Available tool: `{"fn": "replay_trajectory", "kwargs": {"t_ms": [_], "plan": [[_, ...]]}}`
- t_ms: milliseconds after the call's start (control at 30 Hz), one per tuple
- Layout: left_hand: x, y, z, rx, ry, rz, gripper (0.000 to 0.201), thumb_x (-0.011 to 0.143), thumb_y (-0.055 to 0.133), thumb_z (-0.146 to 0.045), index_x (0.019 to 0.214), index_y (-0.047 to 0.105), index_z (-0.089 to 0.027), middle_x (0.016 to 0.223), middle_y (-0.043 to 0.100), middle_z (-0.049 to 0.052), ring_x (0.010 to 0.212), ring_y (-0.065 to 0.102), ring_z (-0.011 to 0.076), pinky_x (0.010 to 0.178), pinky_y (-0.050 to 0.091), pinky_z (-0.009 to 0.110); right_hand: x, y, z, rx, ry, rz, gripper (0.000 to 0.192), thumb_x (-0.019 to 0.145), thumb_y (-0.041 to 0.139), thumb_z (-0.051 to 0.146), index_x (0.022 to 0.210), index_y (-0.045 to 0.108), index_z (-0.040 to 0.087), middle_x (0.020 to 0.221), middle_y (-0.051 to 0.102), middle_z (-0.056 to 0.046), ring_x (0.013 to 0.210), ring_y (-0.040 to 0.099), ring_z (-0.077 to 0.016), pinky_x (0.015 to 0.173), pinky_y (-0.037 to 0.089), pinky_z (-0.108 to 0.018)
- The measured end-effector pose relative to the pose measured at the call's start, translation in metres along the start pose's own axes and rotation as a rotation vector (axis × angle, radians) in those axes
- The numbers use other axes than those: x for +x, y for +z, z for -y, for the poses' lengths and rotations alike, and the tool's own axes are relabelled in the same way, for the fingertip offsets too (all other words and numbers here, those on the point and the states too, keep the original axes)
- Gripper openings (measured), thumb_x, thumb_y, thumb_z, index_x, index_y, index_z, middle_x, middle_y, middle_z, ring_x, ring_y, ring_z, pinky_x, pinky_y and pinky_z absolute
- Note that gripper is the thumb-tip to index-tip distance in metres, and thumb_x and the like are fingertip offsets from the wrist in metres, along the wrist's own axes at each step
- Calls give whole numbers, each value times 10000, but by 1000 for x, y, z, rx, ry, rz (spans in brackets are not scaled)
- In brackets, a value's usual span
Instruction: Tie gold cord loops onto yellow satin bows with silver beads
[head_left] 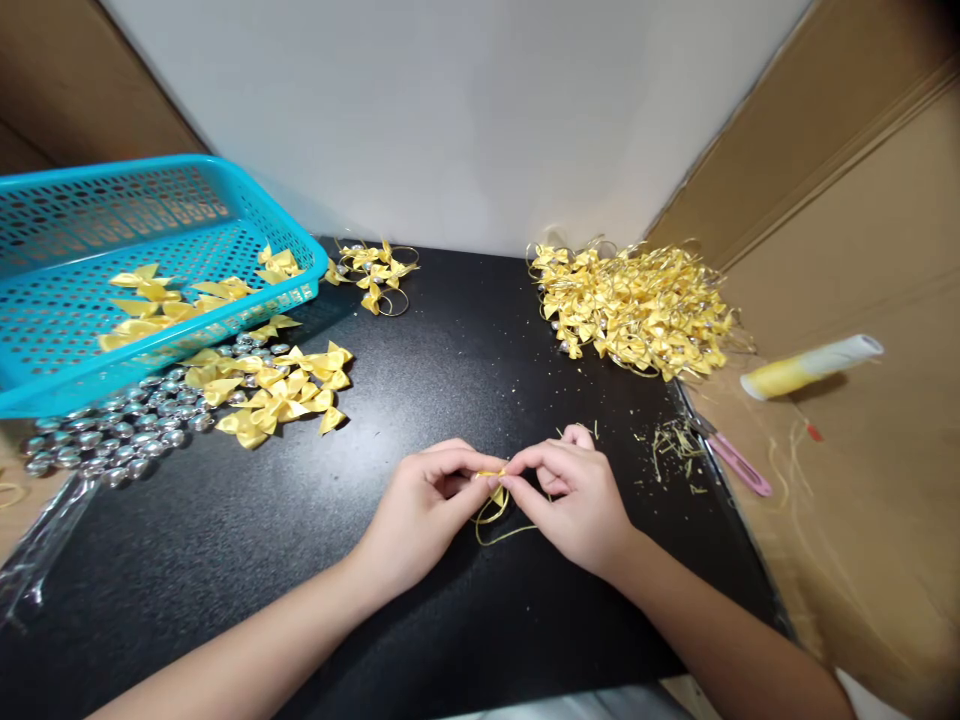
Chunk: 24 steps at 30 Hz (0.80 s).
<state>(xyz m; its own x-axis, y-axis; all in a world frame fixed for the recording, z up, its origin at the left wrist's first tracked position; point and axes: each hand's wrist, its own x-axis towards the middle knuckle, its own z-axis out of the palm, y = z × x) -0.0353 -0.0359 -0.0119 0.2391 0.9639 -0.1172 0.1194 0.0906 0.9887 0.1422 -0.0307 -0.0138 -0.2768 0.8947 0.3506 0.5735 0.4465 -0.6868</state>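
Observation:
Over the black table, my left hand (pixel 431 505) pinches a small yellow ribbon bow (pixel 497 494), mostly hidden by the fingers. My right hand (pixel 574 492) meets it fingertip to fingertip, closed on a gold cord (pixel 510 537) that loops down below the bow. Both thumbs and forefingers press together at the same spot. Whether a bead sits on the bow is hidden by the fingers. Loose yellow bows (pixel 289 395) lie left of my hands, partly on top of silver beads (pixel 124 430).
A turquoise basket (pixel 247 195) with several bows stands at left. Corded bows form a large pile (pixel 637 305) at back right and a small group (pixel 375 268) at back left. Pink-handled scissors (pixel 739 465), cord scraps (pixel 677 445) and a yellow-white roll (pixel 810 368) are at right.

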Motion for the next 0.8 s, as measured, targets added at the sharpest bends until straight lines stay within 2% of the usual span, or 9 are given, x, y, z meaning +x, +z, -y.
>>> {"fn": "replay_trajectory", "kwargs": {"t_ms": [200, 300, 400, 500, 633, 800], "plan": [[-1, 3, 3, -111, -76, 20, 152, 812, 670, -251, 922, 740, -174, 858, 738, 60, 778, 664, 166, 701, 519, 258, 1, -1, 3, 45, -26, 79, 92, 839, 606, 162, 764, 648, 196, 468, 405, 112, 456, 401, -63, 714, 289, -303], [-2, 2, 4, -155, -64, 42, 149, 824, 663, -244, 944, 728, -185, 887, 747, 54, 819, 675, 168, 742, 524, 259, 1, -2, 4, 67, -21, 148, 98, 847, 578, 139, 798, 646, 189, 498, 402, 113, 467, 396, -59, 718, 278, -298], [-2, 0, 4, -102, -43, 52, 130, 832, 657, -244, 913, 744, -190, 868, 734, 48, 798, 658, 157, 717, 506, 244, 1, -5, 4, 71, -13, 202, 99, 853, 559, 146, 820, 640, 192, 520, 402, 113, 470, 384, -57, 715, 265, -295], [-2, -1, 3, -31, -33, 55, 126, 827, 657, -246, 861, 757, -177, 793, 698, 43, 738, 625, 149, 659, 474, 236, 2, -8, 3, 45, -63, 234, 62, 837, 576, 162, 826, 631, 189, 528, 412, 109, 488, 391, -64, 722, 254, -303], [0, -1, 1, 38, 9, 64, 139, 828, 638, -228, 796, 761, -173, 717, 653, 29, 668, 573, 132, 609, 430, 231, 4, -12, 1, 5, -151, 225, 93, 863, 587, 190, 784, 637, 193, 516, 452, 97, 495, 407, -72, 731, 251, -312], [0, 0, 0, 70, 26, 85, 137, 828, 626, -215, 794, 750, -169, 718, 655, 32, 662, 574, 135, 606, 434, 234, 5, -13, -1, 31, -134, 208, 91, 867, 617, 208, 778, 633, 197, 512, 424, 107, 484, 406, -65, 743, 268, -305]]}}
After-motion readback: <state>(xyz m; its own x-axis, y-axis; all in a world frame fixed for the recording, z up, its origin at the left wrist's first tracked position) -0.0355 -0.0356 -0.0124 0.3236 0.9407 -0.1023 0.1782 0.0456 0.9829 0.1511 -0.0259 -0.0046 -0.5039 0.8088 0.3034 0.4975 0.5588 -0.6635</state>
